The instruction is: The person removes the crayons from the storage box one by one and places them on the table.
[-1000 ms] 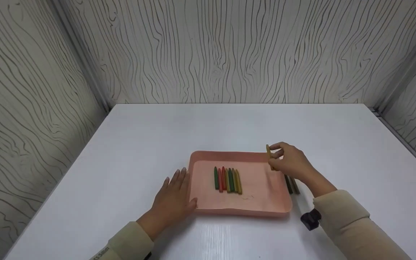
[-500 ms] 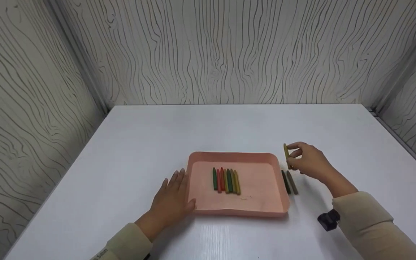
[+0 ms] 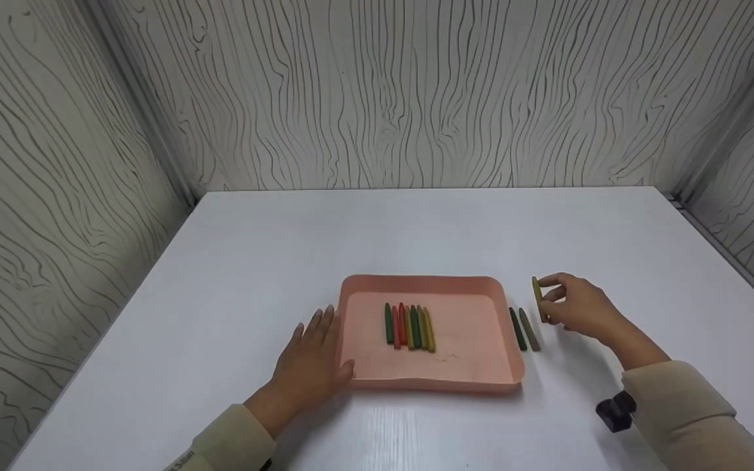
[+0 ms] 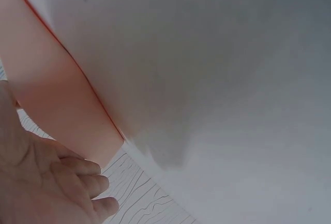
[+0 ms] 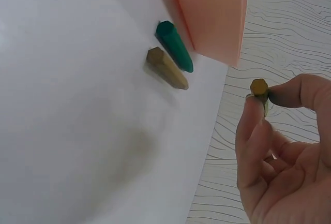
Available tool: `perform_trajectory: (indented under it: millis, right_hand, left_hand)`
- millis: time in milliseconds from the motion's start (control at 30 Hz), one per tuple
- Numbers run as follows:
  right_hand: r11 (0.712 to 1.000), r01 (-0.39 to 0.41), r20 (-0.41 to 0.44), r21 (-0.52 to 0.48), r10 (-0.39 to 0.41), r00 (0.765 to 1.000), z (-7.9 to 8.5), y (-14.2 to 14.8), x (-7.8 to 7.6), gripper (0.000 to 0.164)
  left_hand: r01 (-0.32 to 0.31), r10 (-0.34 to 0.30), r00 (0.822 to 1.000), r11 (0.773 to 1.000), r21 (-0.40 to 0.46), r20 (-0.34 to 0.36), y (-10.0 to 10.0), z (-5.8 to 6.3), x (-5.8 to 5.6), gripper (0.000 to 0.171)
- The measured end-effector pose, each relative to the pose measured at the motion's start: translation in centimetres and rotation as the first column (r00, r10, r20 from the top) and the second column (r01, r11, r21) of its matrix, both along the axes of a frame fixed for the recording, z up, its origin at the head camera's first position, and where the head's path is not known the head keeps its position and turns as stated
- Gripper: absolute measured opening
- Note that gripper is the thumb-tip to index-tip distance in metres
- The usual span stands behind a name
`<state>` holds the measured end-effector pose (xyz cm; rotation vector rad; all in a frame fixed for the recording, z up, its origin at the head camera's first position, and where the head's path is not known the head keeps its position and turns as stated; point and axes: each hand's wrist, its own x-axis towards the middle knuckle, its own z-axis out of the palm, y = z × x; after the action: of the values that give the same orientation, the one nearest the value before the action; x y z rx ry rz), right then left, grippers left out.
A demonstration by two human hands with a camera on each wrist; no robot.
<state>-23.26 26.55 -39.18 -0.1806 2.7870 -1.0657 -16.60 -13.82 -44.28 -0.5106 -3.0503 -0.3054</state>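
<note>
My right hand (image 3: 580,306) pinches an olive-yellow crayon (image 3: 538,297) between thumb and fingers, above the table to the right of the pink tray (image 3: 475,333). In the right wrist view the crayon's flat end (image 5: 259,87) faces the camera. Below and left of that hand, a dark green crayon (image 3: 518,329) and a brown crayon (image 3: 529,329) lie side by side on the table along the tray's right wall. My left hand (image 3: 308,360) rests with straight fingers against the tray's left side. Inside the tray a row of green, red and yellowish crayons (image 3: 415,327) lies left of centre.
Small pale crumbs (image 3: 446,358) dot the tray floor near its front. The white table (image 3: 272,242) reaches back to a wood-grain patterned panel (image 3: 377,98), with similar panels at both sides. A black wrist device (image 3: 616,412) hangs under the right sleeve.
My right hand has carried the crayon from over the tray's right edge outward to the right, then lower toward the table beside the two crayons. The left hand has stayed in place.
</note>
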Motion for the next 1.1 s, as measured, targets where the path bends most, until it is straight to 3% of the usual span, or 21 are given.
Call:
perform_trajectory:
  millis: [600, 1100]
  right_hand:
    - [0.998, 0.011, 0.078, 0.055, -0.015, 0.997, -3.0, 0.9, 0.6, 0.050]
    - [0.990, -0.014, 0.045, 0.143, 0.008, 0.999, -3.8, 0.7, 0.6, 0.048]
  left_hand:
    - [-0.001, 0.001, 1.000, 1.000, 0.009, -0.010, 0.0, -0.2, 0.0, 0.076]
    - [-0.011, 0.011, 1.000, 1.000, 0.021, 0.013, 0.0, -0.3, 0.0, 0.075]
